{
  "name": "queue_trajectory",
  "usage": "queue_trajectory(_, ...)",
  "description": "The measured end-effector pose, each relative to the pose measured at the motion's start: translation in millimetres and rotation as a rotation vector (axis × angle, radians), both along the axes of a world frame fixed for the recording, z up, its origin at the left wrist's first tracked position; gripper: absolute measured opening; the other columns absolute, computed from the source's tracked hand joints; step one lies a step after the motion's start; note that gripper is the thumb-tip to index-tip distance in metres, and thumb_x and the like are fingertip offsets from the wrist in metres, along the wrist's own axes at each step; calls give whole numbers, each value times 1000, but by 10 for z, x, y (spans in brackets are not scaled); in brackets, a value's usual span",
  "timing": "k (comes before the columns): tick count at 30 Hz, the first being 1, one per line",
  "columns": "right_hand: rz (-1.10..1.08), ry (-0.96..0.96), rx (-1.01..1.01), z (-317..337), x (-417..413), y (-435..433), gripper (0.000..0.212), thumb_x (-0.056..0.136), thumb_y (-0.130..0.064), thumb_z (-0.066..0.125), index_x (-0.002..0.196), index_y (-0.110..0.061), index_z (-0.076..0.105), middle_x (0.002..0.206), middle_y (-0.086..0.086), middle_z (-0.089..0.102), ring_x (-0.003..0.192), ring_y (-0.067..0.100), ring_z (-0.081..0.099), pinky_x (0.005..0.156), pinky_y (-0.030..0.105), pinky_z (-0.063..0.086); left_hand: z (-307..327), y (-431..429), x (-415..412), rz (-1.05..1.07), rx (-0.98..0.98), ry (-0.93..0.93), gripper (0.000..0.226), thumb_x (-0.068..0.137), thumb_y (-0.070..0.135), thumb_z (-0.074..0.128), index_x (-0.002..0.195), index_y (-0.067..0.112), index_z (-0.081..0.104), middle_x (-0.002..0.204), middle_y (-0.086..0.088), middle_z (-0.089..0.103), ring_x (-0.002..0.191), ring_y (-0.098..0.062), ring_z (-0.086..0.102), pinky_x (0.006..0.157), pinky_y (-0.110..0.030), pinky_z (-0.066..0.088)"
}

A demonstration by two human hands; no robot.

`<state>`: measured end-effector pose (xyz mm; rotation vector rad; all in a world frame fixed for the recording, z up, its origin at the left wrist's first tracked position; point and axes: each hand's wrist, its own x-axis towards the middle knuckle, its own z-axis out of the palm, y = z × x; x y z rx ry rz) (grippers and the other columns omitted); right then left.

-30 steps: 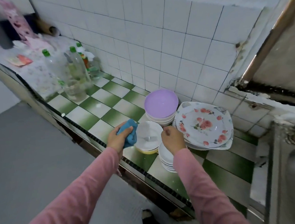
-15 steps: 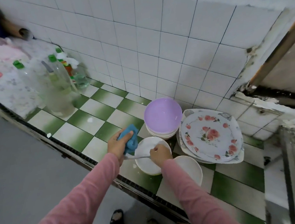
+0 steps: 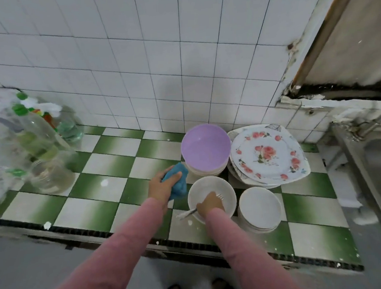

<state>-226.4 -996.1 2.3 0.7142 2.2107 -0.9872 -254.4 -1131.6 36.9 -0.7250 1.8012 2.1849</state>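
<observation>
My left hand point(image 3: 163, 186) grips a blue cloth point(image 3: 176, 179) on the green-and-white checked counter point(image 3: 109, 164), just left of a white bowl point(image 3: 211, 188). My right hand point(image 3: 210, 203) is over that bowl and holds a fork point(image 3: 187, 213); its tines show past my fingers and its handle sticks out to the left over the bowl's rim. A stack of white bowls point(image 3: 259, 207) stands right of the bowl.
A purple bowl point(image 3: 204, 146) tops a stack at the wall. Flowered plates point(image 3: 265, 154) lie to its right. Clear bottles with green caps point(image 3: 41, 142) stand at the left. A steel sink point(image 3: 379, 175) is at the right edge.
My right hand has moved from the bowl's left rim to over its middle with the fork. The camera swung left and down. My left hand stays on the cloth.
</observation>
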Motion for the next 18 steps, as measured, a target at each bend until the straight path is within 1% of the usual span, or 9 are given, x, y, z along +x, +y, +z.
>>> queue_trajectory(2,-86,1,-2,1,11,-31,53,99,-21,55,146,-6,35,141,12,51,129,30,51,106,37,40,-2,-39,3,-32,6,-14,29,83,10,75,108,21,67,119,-13,66,110,-30,63,99,-46,52)
queue_trajectory(4,-177,0,-7,-18,30,-67,56,97,-21,57,147,-5,36,137,13,56,124,31,56,107,38,44,-1,-63,26,-65,3,-24,25,83,11,75,103,23,66,118,-12,66,109,-30,63,98,-45,52)
queue_trajectory(8,-268,-9,-11,-39,65,-104,72,95,-16,59,156,-5,21,141,14,54,126,30,55,105,36,44,-21,-101,39,-120,2,-11,35,83,11,75,117,16,67,120,-12,67,109,-29,64,98,-45,52)
queue_trajectory(9,-289,-3,-17,-30,68,-98,74,94,-13,60,156,-6,20,140,14,54,125,31,55,102,36,43,-14,-110,39,-128,3,-7,38,83,11,75,120,15,66,120,-12,67,108,-29,64,97,-45,53)
queue_trajectory(10,-317,5,-23,-46,62,-88,73,93,-11,61,155,-7,23,137,15,57,122,31,57,99,36,45,-2,-119,42,-135,8,-5,39,84,10,75,121,14,66,119,-12,67,108,-29,65,96,-45,53)
queue_trajectory(12,-371,3,-36,-59,52,-56,62,90,-10,62,146,-4,37,125,16,63,112,32,63,93,36,50,11,-134,48,-146,10,-1,38,84,10,74,120,14,66,117,-12,67,106,-29,65,93,-43,55)
queue_trajectory(15,-364,0,-43,9,64,-16,42,91,-12,60,130,-2,49,113,15,64,106,32,64,92,37,52,31,-139,51,-160,14,-5,37,84,11,75,120,16,67,117,-10,66,106,-29,64,94,-43,55)
queue_trajectory(16,-338,7,-29,68,75,0,37,92,-11,59,127,-2,51,111,15,63,106,32,63,92,37,51,42,-134,46,-162,17,-7,36,83,11,75,118,17,67,117,-10,66,106,-29,64,95,-44,54)
queue_trajectory(18,-290,24,17,181,83,47,34,94,-10,56,127,-2,52,117,16,62,110,32,61,94,36,49,69,-116,23,-169,32,-6,34,84,10,75,116,18,66,118,-9,65,107,-29,63,96,-45,54)
